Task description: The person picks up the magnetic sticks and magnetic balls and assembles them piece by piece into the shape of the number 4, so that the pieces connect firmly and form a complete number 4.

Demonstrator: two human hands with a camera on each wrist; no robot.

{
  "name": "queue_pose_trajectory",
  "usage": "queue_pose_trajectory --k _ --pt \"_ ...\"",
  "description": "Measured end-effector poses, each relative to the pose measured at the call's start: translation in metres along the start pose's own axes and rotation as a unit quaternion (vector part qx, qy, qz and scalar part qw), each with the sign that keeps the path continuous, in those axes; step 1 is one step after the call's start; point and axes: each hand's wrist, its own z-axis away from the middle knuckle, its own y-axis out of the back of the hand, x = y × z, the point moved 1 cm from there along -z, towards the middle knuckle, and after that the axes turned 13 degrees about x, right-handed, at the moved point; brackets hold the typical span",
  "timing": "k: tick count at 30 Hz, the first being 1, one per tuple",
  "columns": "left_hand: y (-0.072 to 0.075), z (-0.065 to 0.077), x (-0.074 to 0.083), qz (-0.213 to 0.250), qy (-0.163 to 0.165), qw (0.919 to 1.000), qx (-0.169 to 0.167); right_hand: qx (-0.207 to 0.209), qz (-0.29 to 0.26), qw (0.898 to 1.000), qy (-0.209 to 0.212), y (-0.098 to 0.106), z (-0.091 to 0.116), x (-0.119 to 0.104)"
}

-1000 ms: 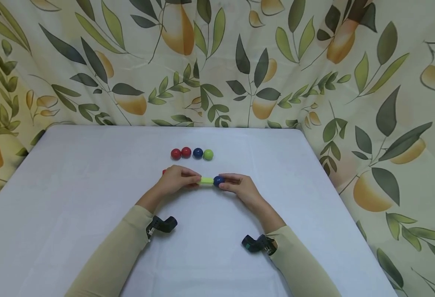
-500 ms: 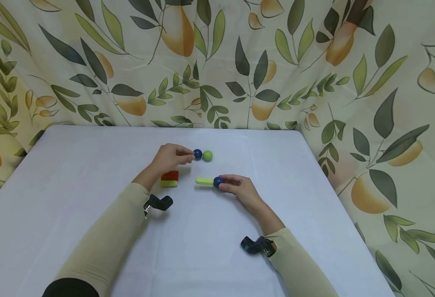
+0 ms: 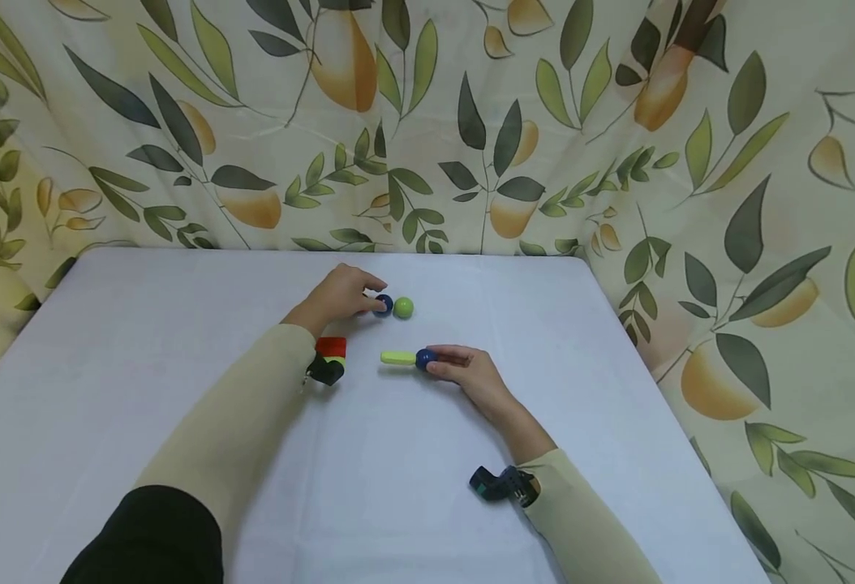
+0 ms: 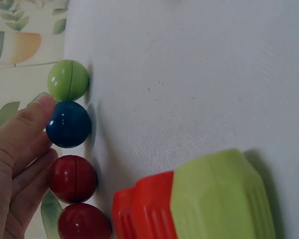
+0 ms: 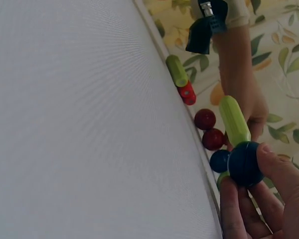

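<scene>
My right hand (image 3: 471, 375) pinches a glossy blue ball (image 3: 425, 359) between thumb and fingers. From that ball a light green ribbed stick (image 5: 234, 122) sticks out, pointing left in the head view. Farther back, my left hand (image 3: 341, 294) reaches to a second blue ball (image 4: 69, 124) on the table. Its thumb tip lies right at that ball, and the other fingers extend behind it, spread from the thumb. A light green ball (image 3: 403, 307) sits just right of the second blue ball. Two red balls (image 4: 73, 179) continue the row, hidden under the left hand in the head view.
Red sticks (image 4: 152, 206) and a light green stick (image 4: 217, 199) lie side by side below the left wrist, partly covered by the wrist camera (image 3: 325, 369). The white-covered table (image 3: 398, 487) ends at a leaf-patterned curtain (image 3: 413, 130).
My left hand has let go of the light green stick and moved back to the ball row, then slightly right to the blue ball. The right hand keeps its hold almost in place.
</scene>
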Motion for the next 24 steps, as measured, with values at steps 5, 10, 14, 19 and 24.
queue_pose_trajectory --k 5,10,14,19,24 --pt "-0.004 -0.004 0.002 -0.015 -0.019 0.9997 -0.001 -0.001 -0.006 1.000 0.003 0.000 -0.001 0.000" --pt "-0.002 -0.006 0.004 -0.026 -0.020 0.9993 -0.018 -0.003 -0.006 1.000 0.001 -0.001 -0.001 0.000" --pt "0.002 -0.009 0.007 -0.036 -0.029 0.9983 -0.037 -0.001 -0.005 1.000 -0.003 -0.001 -0.001 0.000" --pt "0.004 -0.015 0.008 -0.051 -0.035 0.9962 -0.060 0.002 0.001 1.000 -0.006 0.000 -0.001 0.000" --pt "0.003 -0.020 0.007 -0.054 -0.016 0.9961 -0.068 0.000 -0.005 1.000 -0.006 0.000 -0.002 0.000"
